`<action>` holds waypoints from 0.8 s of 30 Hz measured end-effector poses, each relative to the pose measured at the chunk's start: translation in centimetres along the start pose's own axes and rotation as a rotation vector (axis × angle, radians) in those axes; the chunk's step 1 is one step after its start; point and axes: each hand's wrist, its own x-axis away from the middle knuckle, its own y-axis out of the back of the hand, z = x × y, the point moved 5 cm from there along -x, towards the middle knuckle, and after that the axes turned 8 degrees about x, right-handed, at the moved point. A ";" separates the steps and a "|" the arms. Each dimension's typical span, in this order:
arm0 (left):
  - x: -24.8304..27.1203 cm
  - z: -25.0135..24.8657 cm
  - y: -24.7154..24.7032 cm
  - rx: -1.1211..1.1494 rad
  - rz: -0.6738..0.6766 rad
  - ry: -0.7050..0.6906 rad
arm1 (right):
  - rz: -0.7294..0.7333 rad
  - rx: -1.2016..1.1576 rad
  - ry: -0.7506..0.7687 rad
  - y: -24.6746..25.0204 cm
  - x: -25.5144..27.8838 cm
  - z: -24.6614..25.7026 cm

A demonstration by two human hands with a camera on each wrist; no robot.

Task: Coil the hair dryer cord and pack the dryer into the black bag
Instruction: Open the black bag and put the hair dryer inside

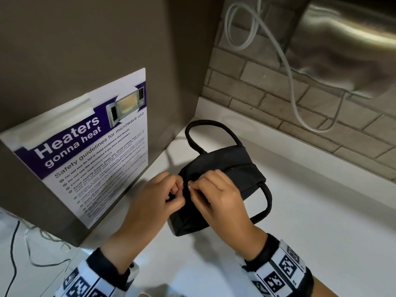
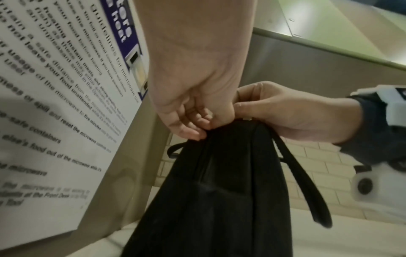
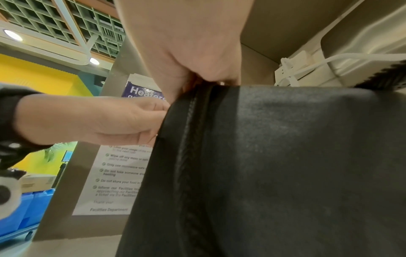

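The black bag (image 1: 231, 168) lies on the white counter (image 1: 300, 211), its two handles spread to either side. Both hands meet at its near end. My left hand (image 1: 175, 192) pinches the bag's fabric at the end of the zip. My right hand (image 1: 199, 187) pinches the small silver zip pull (image 2: 247, 119) right beside it. In the right wrist view the zip (image 3: 186, 147) runs along the top of the bag (image 3: 285, 156) and looks closed. No hair dryer or cord shows in any view.
A grey panel with a microwave safety poster (image 1: 96, 146) stands close on the left. A brick wall (image 1: 267, 103) runs behind, with a white cable (image 1: 291, 82) hanging from a steel appliance (image 1: 342, 39). Thin cables (image 1: 15, 254) lie at the lower left.
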 end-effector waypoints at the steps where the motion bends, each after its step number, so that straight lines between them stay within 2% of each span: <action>1: 0.1 0.3 0.1 -0.023 0.011 0.015 | -0.026 0.005 -0.022 0.4 -0.1 -0.3; 4: 0.6 0.8 0.6 -0.019 -0.021 0.062 | -0.086 0.015 -0.111 1.6 -0.5 -1.9; 6: 0.4 -0.3 0.7 0.029 -0.064 0.001 | -0.076 0.004 -0.134 1.7 -0.6 -2.4; 10: -0.7 -2.5 -1.7 -0.098 0.029 -0.123 | -0.048 -0.008 -0.087 0.9 -0.1 -1.3; 16: -1.1 -2.2 -2.6 -0.197 -0.013 -0.107 | -0.059 0.051 -0.061 1.1 0.4 -1.4; 21: -0.9 -2.3 -2.1 -0.173 -0.010 -0.108 | -0.097 0.066 -0.132 1.9 0.3 -2.5; 24: -0.5 -1.7 -1.2 -0.176 0.011 -0.060 | -0.182 0.091 -0.251 3.6 -0.3 -5.2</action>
